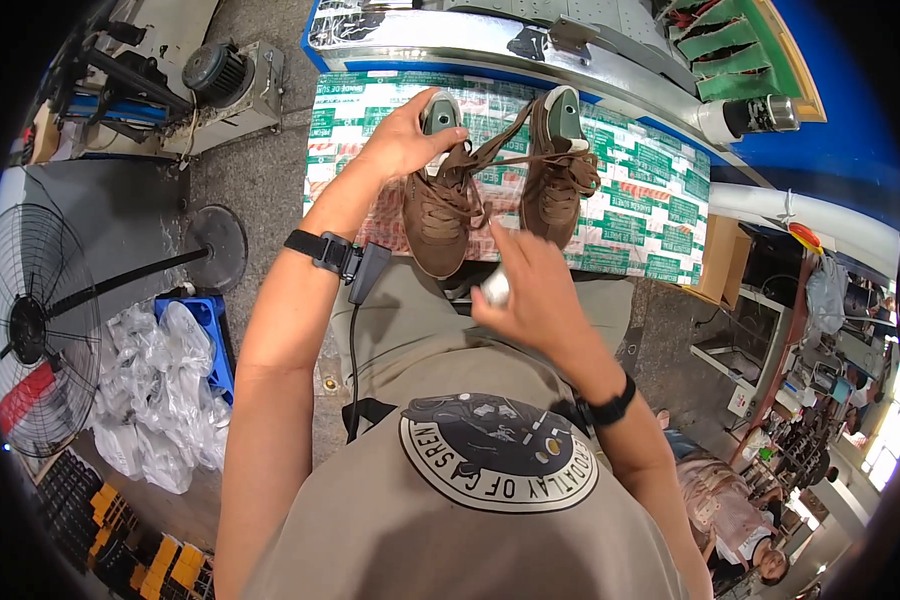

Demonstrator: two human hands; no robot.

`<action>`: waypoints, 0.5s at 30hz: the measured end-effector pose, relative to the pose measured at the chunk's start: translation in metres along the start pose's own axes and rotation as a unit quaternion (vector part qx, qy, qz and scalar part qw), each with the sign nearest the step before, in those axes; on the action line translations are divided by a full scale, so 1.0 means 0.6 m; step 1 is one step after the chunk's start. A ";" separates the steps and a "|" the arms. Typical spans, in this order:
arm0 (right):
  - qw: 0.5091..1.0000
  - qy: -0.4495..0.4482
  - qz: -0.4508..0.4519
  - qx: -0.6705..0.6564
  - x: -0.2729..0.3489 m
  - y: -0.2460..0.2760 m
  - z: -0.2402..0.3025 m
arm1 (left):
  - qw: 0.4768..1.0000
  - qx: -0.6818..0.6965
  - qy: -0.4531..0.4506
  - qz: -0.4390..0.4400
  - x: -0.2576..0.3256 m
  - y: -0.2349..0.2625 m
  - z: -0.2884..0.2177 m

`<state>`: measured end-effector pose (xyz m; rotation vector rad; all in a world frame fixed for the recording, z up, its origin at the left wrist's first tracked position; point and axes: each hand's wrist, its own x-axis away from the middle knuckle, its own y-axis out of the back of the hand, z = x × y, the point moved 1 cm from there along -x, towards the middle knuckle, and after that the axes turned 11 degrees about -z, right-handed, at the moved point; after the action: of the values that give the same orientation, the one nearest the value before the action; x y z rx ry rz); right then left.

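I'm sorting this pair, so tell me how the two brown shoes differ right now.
The left shoe is held at its heel by the left hand; the right shoe has no hand on it. The left shoe reaches nearer the person than the right shoe. Both are brown lace-up shoes with green insoles, over the green-printed table cover, laces joined.
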<state>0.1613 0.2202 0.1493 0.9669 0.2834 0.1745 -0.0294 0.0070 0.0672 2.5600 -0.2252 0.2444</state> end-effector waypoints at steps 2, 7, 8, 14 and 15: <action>0.998 -0.029 0.047 -0.035 0.049 0.021 0.031 | 1.000 -0.001 0.001 0.003 -0.003 0.001 0.002; 0.992 -0.023 -0.079 -0.100 0.016 -0.022 0.008 | 1.000 0.023 0.004 0.005 0.001 -0.001 -0.010; 0.992 -0.015 -0.087 -0.085 -0.008 -0.039 -0.004 | 0.999 0.030 0.013 0.011 0.003 0.001 -0.013; 0.998 0.001 -0.020 -0.066 -0.012 -0.034 -0.011 | 1.000 0.024 -0.006 -0.005 -0.004 -0.003 0.013; 0.998 -0.004 -0.008 -0.068 0.000 -0.024 -0.004 | 1.000 0.023 0.000 -0.001 -0.005 -0.004 0.015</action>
<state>0.1609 0.2142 0.1361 0.8294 0.2672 0.1737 -0.0304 0.0047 0.0578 2.6061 -0.2208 0.2511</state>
